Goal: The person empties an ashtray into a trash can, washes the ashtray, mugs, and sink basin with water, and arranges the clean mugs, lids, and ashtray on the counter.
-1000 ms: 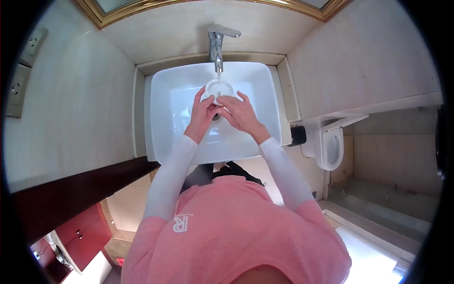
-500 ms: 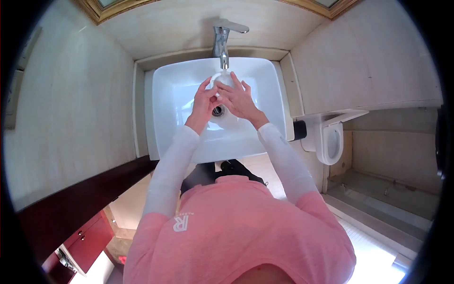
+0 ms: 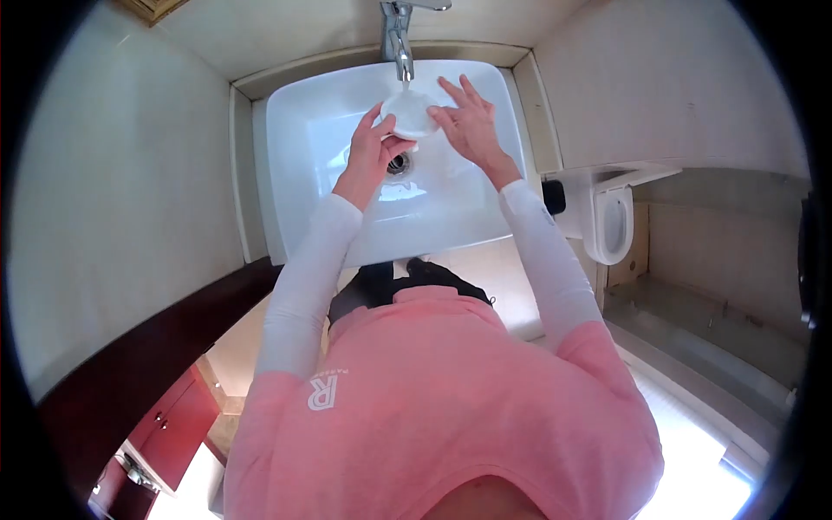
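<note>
My left hand (image 3: 371,152) grips the left side of a small, round white dish (image 3: 411,114), thumb at the rim and fingers beneath. The dish lies under the spout of the chrome faucet (image 3: 400,48), where a thin stream of water runs down to it. At the dish's right edge is my right hand (image 3: 471,121), its thumb at the rim and its other fingers spread out and raised. Both hands are over the white sink (image 3: 303,191). Below the dish, the drain (image 3: 398,163) shows beside my left fingers.
Walls and a narrow ledge (image 3: 546,113) border the sink. To the right stands a toilet (image 3: 613,225) with a dark object (image 3: 553,196) near it. A dark red board (image 3: 156,334) runs along the lower left, above a red cabinet (image 3: 178,429).
My right hand has moved right, away from my left hand, and its fingers have spread. More of the dish shows now. The view has tilted down, so the sink and faucet appear higher.
</note>
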{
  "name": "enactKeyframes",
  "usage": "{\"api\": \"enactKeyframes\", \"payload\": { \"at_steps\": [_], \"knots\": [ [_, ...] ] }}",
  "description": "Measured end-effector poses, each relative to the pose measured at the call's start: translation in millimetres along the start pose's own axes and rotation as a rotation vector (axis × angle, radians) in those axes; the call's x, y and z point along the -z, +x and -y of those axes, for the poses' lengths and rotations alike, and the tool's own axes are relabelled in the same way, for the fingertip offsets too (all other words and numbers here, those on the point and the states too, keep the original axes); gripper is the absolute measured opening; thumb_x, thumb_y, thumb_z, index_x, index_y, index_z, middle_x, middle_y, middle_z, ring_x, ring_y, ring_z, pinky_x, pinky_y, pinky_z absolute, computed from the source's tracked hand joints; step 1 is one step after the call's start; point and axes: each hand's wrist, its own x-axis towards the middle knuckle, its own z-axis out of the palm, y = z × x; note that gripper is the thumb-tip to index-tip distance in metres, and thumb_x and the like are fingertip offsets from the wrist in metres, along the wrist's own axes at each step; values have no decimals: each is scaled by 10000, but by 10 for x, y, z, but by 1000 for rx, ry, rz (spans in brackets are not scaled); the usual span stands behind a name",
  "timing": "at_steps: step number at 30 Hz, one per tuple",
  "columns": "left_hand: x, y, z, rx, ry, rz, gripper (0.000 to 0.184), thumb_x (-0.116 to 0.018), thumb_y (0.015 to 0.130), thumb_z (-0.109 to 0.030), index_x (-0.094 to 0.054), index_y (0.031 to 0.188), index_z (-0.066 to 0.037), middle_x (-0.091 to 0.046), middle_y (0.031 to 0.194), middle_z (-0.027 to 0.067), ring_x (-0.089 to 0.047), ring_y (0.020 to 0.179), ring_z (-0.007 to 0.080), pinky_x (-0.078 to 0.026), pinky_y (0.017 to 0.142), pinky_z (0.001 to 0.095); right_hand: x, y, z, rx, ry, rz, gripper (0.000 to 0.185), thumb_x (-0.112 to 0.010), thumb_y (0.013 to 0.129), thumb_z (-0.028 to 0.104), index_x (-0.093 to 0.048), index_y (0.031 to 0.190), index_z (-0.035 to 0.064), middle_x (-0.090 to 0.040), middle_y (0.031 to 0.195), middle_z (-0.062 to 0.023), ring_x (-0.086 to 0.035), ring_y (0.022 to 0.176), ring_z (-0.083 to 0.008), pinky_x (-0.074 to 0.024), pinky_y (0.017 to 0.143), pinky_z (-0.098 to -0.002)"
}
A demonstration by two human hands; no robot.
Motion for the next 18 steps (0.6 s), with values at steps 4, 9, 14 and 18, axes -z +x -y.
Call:
{"api": "enactKeyframes", "payload": {
  "at_steps": [4, 9, 14, 18],
  "knots": [
    [22, 36, -31, -18, -20, -39, 519, -550, 921, -112, -320, 1377, -18, -550, 1152, 179, -626, 969, 310, -572, 801, 432, -75, -434, -181, -294, 215, 155, 200, -638, 844, 298, -689, 896, 112, -654, 978, -93, -636, 858, -321, -502, 739, -440],
    [-172, -272, -268, -200, 297, -295, 562, -634, 848, -92, -385, 1343, 2, -561, 1041, 146, -633, 898, 253, -588, 699, 351, -507, -901, -114, -370, 16, 712, 312, -682, 786, 378, -656, 855, 75, -668, 864, -120, -643, 837, -334, -498, 717, -427],
    [19, -542, -341, -339, 458, -390, 556, -658, 821, -86, -452, 1334, -30, -527, 928, 98, -626, 823, 209, -583, 634, 297, -683, -995, 1, -223, -98, 806, 493, -664, 744, 536, -661, 860, 56, -679, 883, -142, -660, 851, -319, -501, 721, -438],
    [150, -754, -419, -328, 525, -423, 584, -652, 835, -110, -422, 1367, -32, -523, 926, 96, -627, 819, 204, -577, 653, 297, -881, -941, 83, -140, -160, 848, 423, -593, 824, 461, -644, 904, 49, -680, 881, -146, -662, 856, -316, -499, 724, -454]
  ]
}}
